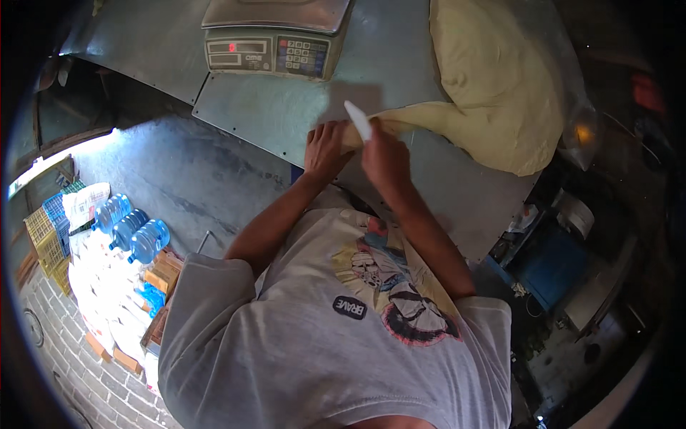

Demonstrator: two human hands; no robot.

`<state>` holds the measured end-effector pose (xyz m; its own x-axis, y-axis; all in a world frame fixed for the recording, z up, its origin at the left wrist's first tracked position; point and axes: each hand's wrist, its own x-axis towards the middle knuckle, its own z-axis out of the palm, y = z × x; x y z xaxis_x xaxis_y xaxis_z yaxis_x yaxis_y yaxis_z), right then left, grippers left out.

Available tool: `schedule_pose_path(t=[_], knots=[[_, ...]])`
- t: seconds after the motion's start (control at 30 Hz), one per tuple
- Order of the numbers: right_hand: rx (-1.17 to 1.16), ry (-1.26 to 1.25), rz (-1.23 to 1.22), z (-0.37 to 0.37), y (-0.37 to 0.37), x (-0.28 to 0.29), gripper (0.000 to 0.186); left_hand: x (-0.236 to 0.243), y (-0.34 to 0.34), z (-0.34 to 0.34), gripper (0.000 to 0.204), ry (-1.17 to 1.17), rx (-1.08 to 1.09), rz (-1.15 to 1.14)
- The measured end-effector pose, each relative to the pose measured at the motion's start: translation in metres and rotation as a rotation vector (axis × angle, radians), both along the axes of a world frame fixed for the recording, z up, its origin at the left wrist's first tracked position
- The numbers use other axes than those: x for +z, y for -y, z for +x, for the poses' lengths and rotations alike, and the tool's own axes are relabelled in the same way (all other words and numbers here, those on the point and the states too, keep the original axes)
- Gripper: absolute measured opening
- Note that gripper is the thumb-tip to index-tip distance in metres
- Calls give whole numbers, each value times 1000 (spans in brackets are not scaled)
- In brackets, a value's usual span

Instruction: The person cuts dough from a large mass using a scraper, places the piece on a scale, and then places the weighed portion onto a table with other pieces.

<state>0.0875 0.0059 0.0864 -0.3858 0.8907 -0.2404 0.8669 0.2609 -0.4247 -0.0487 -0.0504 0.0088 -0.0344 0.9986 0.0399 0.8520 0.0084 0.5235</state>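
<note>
A large mass of pale yellow dough [493, 86] spreads over the metal table, and a long strip of it is drawn out leftward to my hands. Over the free end of that strip, my left hand [329, 151] is closed, its fingers curled on the dough. Just beside it, my right hand [386, 157] grips a white knife-like blade [359, 120] that points up and to the left. The blade stands across the strip by my right fingers; its handle is hidden in my fist, and I cannot tell whether its edge is in the dough.
Beyond my hands stands a digital scale [268, 53] with a metal pan. The metal table [250, 107] has its near edge close to my body. Blue water jugs [131, 229] and plastic crates [53, 222] are on the floor at left. Dark shelving with a blue box [554, 268] is at right.
</note>
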Motion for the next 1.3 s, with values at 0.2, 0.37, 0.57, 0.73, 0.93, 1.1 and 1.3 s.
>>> schedule_pose_path(t=[0.2,0.37,0.57,0.73,0.93,1.1,1.3], knots=[[80,34,31,-17,-2,-50,28,-24,-9,-2,69,136,167,-199],[-84,-337,49,8,-32,-82,46,44,-103,-66,74,161,52,-598],[-568,-882,-217,85,29,-65,39,108,-231,-164,80,-293,311,-75],[-704,-783,-1,109,57,-44,49,61,-188,-86,61,-171,-65,373],[-517,-237,-49,30,17,23,45,-27,-60,-15,36,590,-127,-327],[-319,-55,-7,-38,0,-37,41,-41,-37,-38,29,486,114,-223],[-254,-425,-74,-32,-9,-77,55,-44,-63,-75,40,710,123,285]])
